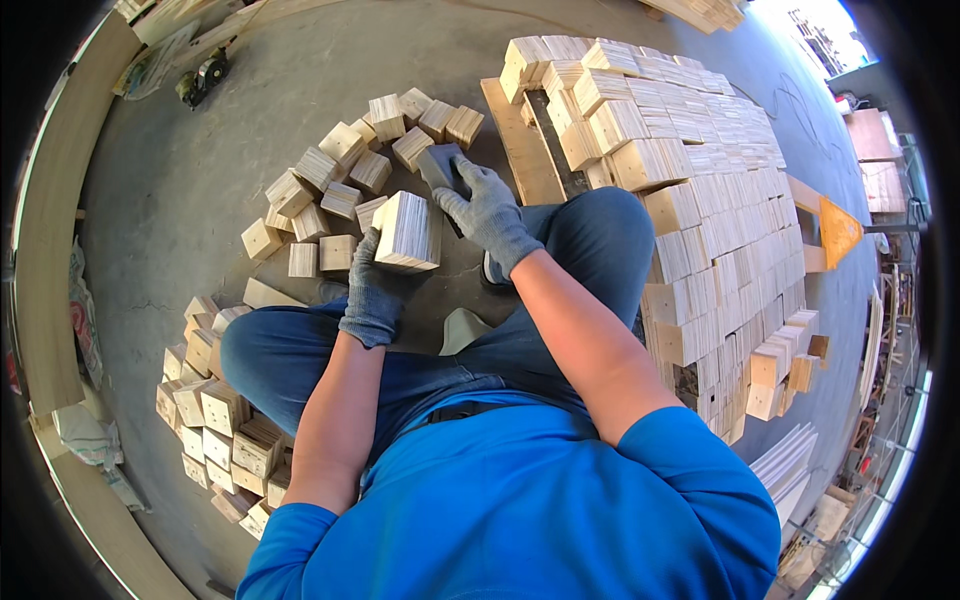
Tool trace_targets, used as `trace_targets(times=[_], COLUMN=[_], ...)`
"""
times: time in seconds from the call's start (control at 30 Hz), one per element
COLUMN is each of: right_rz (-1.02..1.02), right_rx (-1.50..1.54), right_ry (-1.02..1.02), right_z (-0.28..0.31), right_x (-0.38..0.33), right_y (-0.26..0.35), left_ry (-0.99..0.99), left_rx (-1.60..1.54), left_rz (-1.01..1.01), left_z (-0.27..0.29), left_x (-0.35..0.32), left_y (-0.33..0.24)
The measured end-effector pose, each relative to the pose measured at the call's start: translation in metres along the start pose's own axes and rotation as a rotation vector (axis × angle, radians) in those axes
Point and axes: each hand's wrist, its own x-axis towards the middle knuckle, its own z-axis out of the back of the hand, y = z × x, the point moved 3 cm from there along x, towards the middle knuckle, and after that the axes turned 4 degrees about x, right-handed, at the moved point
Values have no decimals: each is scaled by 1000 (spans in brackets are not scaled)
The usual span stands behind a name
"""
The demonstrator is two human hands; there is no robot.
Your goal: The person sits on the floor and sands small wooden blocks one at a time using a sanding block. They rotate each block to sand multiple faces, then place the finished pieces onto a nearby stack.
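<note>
Both my hands wear grey knit gloves. My left hand [374, 290] is closed around the lower left side of a pale plywood block [410, 228], whose striped layers face up between my knees. Just above and to the right, my right hand [488, 208] grips a dark grey sanding block [438, 166]. The sanding block is held near the upper right corner of the plywood block; whether the two touch, I cannot tell. Part of the right fingers' grip is hidden beneath the sanding block. Several loose plywood blocks [340, 145] lie on the floor just beyond my hands.
A large stack of plywood blocks [715, 215] stands on a wooden pallet [522, 145] to my right. Another pile of blocks [225, 410] sits by my left knee. A green and black power tool [205, 78] lies on the concrete floor [200, 170] at the far left.
</note>
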Motion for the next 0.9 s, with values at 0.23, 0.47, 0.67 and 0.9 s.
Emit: trace_targets(times=[0.23, 0.47, 0.67, 0.9], right_rz=[290, 196, 120, 373], right_rx=[-32, 22, -43, -54], right_ry=[102, -25, -73, 101], right_z=[-16, -8, 3, -15], right_x=[-81, -30, -14, -79], right_y=[47, 21, 3, 58], left_ry=[-41, 30, 16, 45], left_rx=[51, -15, 21, 120], left_rz=[-66, 52, 16, -66], left_z=[9, 9, 2, 13], left_x=[-2, -2, 0, 5], left_y=[-18, -9, -2, -17])
